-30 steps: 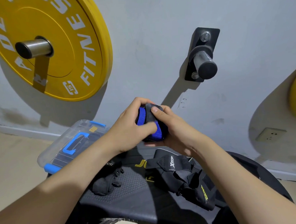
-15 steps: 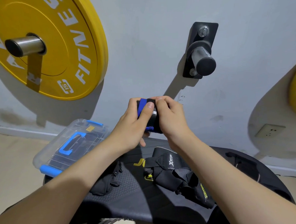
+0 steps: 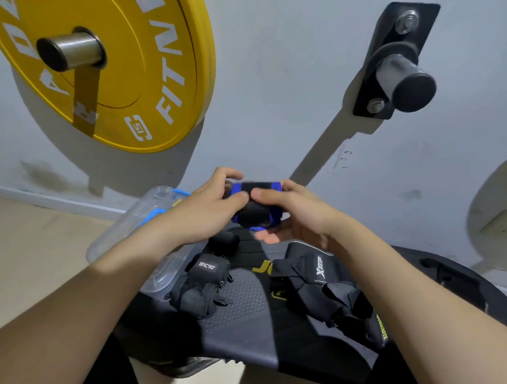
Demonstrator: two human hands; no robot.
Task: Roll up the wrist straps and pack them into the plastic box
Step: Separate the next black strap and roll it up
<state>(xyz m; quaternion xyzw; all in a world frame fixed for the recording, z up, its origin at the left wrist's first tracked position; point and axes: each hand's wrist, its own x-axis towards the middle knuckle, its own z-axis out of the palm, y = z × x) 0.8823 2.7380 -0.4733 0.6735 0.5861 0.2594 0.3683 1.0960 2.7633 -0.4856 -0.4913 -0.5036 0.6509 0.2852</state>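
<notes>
Both hands are closed round one rolled wrist strap point(image 3: 256, 212), black with blue edges, which is held in the air just to the right of the plastic box point(image 3: 136, 224). The left hand point(image 3: 206, 212) is curled over the roll's left end, the right hand point(image 3: 294, 216) is cupped under its right end, and the two thumbs are pressed on the front, nearly touching.

One clear box is seen, with blue parts on its lid. Much of it is covered by the left forearm, and what lies inside cannot be made out through the plastic.

Right of the box, on the dark desk point(image 3: 240, 307), two black strap bundles are counted: a crumpled one with a white logo point(image 3: 201, 285) touching the box's near corner, and a larger loose heap point(image 3: 325, 291) farther right, partly hidden by the right forearm. A third small dark piece point(image 3: 222, 243) is seen below the left hand; whether it is a strap cannot be told.

Above the box, one yellow weight plate point(image 3: 122, 66), cut off by the frame edge, is hung on the wall. One bare black peg point(image 3: 402, 81) is fixed far to the right of it.
</notes>
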